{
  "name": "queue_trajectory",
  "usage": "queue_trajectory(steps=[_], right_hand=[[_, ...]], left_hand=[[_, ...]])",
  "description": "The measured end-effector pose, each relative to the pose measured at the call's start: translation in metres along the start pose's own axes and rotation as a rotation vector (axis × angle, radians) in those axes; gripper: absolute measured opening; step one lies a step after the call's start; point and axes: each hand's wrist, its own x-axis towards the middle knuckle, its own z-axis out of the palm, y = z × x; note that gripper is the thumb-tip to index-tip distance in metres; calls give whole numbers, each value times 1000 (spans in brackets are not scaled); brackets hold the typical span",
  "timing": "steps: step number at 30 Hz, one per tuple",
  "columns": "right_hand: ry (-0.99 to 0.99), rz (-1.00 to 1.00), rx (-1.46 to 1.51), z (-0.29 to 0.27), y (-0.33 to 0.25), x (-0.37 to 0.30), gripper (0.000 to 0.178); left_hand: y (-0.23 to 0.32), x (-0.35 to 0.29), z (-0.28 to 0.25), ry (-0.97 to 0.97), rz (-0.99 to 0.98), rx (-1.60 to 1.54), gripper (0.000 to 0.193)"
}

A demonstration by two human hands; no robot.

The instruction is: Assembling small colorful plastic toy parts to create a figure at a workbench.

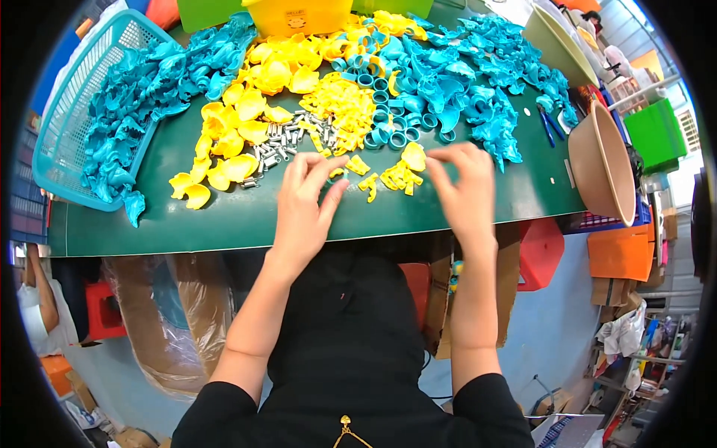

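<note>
My left hand (305,201) is over the near middle of the table, thumb and forefinger curled round a small yellow plastic piece (338,172) with a bit of teal beside it. At the right, the fingertips of my right hand (467,183) come together at the edge of a curved yellow plastic piece (413,156). Several small yellow clip-like pieces (399,179) lie between the hands. Beyond my left hand are short silver metal tubes (280,138) and a heap of small yellow parts (340,101). Teal rings (398,139) sit farther to the right.
On the green table (187,231), large yellow shells (231,119) lie left and teal petal-shaped parts (489,112) right. A teal basket (63,119) full of teal parts stands far left. Blue-handled pliers (551,127) and a beige basin (601,160) are at the right edge.
</note>
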Motion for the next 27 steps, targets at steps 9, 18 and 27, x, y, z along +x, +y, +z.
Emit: queue_trajectory(steps=[9,18,27], right_hand=[[55,0,174,32,18,18,15],[28,127,295,15,43,-50,12],[30,-32,-35,26,21,28,16]], left_hand=[[12,-20,9,-94,-53,-271,27],[33,-10,66,-115,308,161,26],[14,59,30,-36,330,456,16]])
